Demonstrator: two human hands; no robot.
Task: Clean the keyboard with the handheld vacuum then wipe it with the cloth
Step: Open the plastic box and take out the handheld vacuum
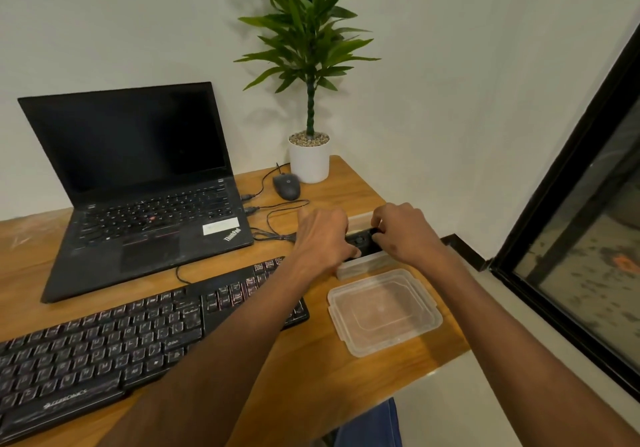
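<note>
While both hands are busy in the clear box (pixel 360 266) right of centre, nothing has touched the keyboard (pixel 104 339) yet. The left hand (pixel 323 235) has its fingers curled down into the box onto a black object, which I take to be the vacuum (pixel 362 240); the right hand (pixel 403 230) pinches that same object at its far end, fingertips bent over it. Only a short dark strip with two round marks shows between the hands, so I can't say its full shape.

It looks like hard plastic, small and probably light, stiff enough to lift by the body with one hand. The smooth casing could slip, so a wrap round the middle seems better than a fingertip pinch, keeping off any button.

Just below the box, toward the bottom right, lies its lid (pixel 384 311), flat on the desk (pixel 311 374). The keyboard runs across the lower left, its right end under the left forearm; it is rigid, but the keys give and could pop off if pushed hard. I can't spot a cloth anywhere. Upper left stands an open laptop (pixel 138 183), with a mouse (pixel 286 186) and a potted plant (pixel 309 100) behind the hands.
</note>
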